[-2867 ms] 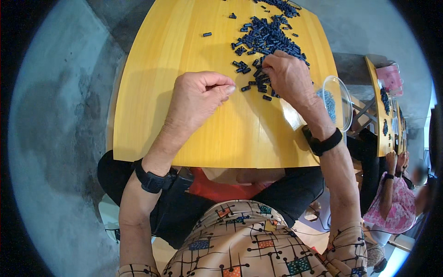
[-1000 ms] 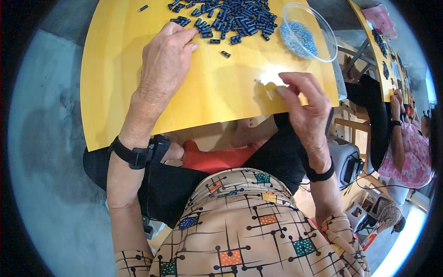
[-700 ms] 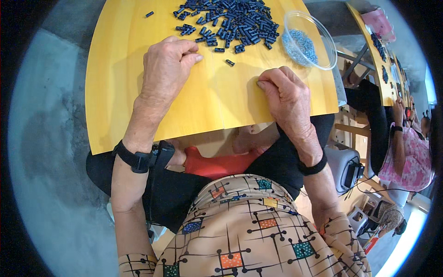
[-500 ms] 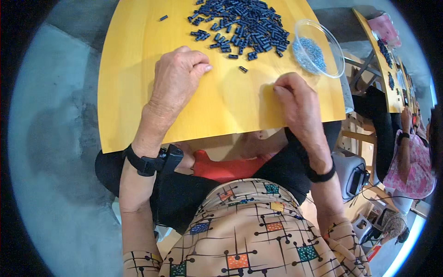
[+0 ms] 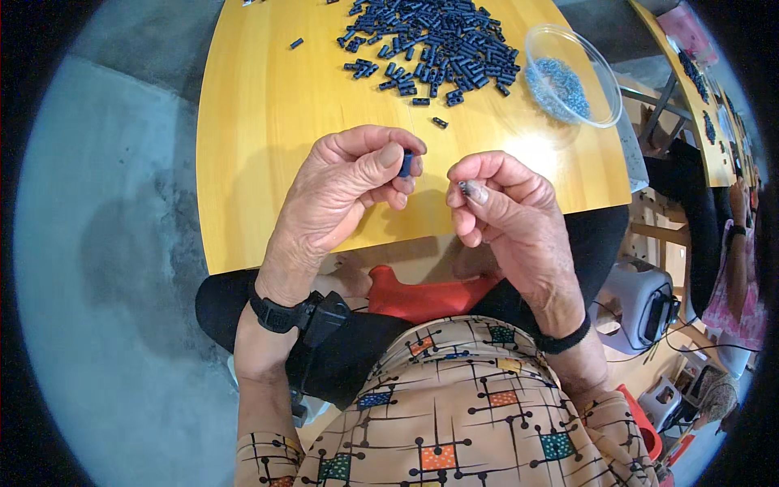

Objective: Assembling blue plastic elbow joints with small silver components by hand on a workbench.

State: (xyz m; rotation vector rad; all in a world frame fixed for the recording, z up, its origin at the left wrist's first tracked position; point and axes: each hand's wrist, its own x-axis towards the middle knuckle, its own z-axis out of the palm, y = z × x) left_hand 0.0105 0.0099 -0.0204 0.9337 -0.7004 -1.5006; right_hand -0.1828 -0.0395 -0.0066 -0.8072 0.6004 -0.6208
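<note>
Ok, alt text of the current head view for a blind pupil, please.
A person's left hand holds a small dark piece and the right hand pinches a tiny part above a yellow table; beyond lie piled dark pieces and a clear tub of shiny parts.

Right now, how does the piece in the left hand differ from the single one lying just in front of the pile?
Support: the held piece is pinched in the left hand, off the table; the single piece lies on it.
Visibility: fingers partly cover the held piece; the single piece is uncovered.
Shared: both are small and dark. Can't confirm the same shape.
</note>
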